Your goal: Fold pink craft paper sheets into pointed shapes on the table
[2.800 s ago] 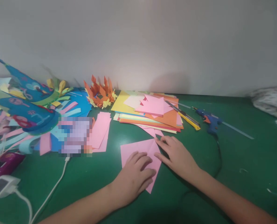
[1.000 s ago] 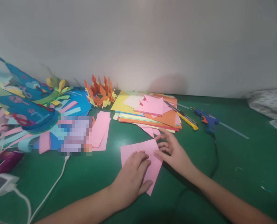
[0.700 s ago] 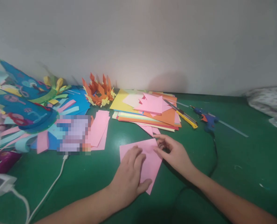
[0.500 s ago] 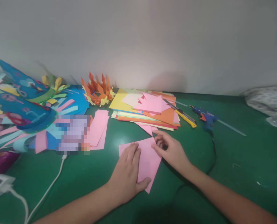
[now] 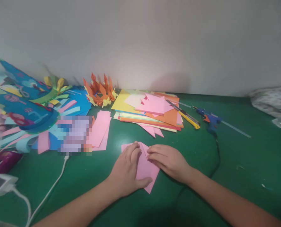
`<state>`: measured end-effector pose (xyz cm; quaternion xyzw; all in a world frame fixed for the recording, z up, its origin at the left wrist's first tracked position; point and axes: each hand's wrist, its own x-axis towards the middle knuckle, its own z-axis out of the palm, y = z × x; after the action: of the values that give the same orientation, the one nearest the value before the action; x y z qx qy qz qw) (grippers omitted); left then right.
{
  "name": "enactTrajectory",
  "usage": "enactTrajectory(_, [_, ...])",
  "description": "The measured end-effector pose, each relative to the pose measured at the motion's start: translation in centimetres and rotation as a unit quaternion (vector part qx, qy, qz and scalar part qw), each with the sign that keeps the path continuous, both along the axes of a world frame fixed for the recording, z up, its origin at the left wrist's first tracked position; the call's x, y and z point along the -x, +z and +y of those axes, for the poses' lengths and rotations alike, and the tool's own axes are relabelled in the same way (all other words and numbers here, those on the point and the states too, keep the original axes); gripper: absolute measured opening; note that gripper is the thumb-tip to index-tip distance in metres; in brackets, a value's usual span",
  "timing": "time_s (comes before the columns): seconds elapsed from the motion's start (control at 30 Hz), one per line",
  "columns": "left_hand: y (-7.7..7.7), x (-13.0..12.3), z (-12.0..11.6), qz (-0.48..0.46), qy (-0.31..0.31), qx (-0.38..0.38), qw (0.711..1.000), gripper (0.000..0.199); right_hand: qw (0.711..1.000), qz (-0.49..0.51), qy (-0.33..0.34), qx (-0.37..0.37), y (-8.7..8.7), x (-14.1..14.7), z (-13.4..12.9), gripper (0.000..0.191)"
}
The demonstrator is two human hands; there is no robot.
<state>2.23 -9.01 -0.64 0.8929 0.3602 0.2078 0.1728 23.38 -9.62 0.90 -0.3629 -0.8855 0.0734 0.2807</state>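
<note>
A sheet of pink paper (image 5: 146, 171) lies on the green table, its upper right corner folded inward. My left hand (image 5: 127, 171) rests on the paper's left side, thumb stretched out along the lower part and fingers slightly bent. Over the folded corner is my right hand (image 5: 170, 160), its fingers pressed together on the flap and its thumb hidden beneath. Behind both hands sits a stack of coloured paper (image 5: 152, 119) with pink pieces on top and two pink points sticking out in front.
A yellow cutter (image 5: 190, 119) leans by the stack; a blue glue gun (image 5: 211, 119) lies to its right. An orange paper crown (image 5: 101, 91), blue cone hats (image 5: 33, 110), pink strips (image 5: 101, 130) and a white cable (image 5: 52, 183) are on the left.
My right hand has moved left and inward, folding the paper's upper right corner over. My left hand has stayed on the paper, its fingers a little more bent.
</note>
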Motion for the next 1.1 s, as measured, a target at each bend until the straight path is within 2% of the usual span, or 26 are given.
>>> enactTrajectory(0.13, [0.0, -0.1, 0.3, -0.009, -0.007, -0.004, 1.0, 0.078, 0.999, -0.023, 0.016, -0.017, -0.3, 0.1, -0.1, 0.025])
enactTrajectory(0.6, [0.8, -0.5, 1.1, 0.046, -0.018, 0.015, 0.999, 0.078, 0.998, -0.03, 0.036, -0.033, -0.8, 0.2, 0.3, 0.03])
enactTrajectory(0.93, [0.8, -0.5, 1.1, 0.087, -0.023, 0.001, 0.996, 0.082, 0.995, -0.083, 0.047, 0.022, -0.8, -0.4, 0.1, 0.032])
enactTrajectory(1.1, [0.8, -0.5, 1.1, 0.098, -0.024, 0.005, 0.995, 0.083, 0.995, -0.079, 0.051, 0.031, -0.7, -0.6, 0.1, 0.034])
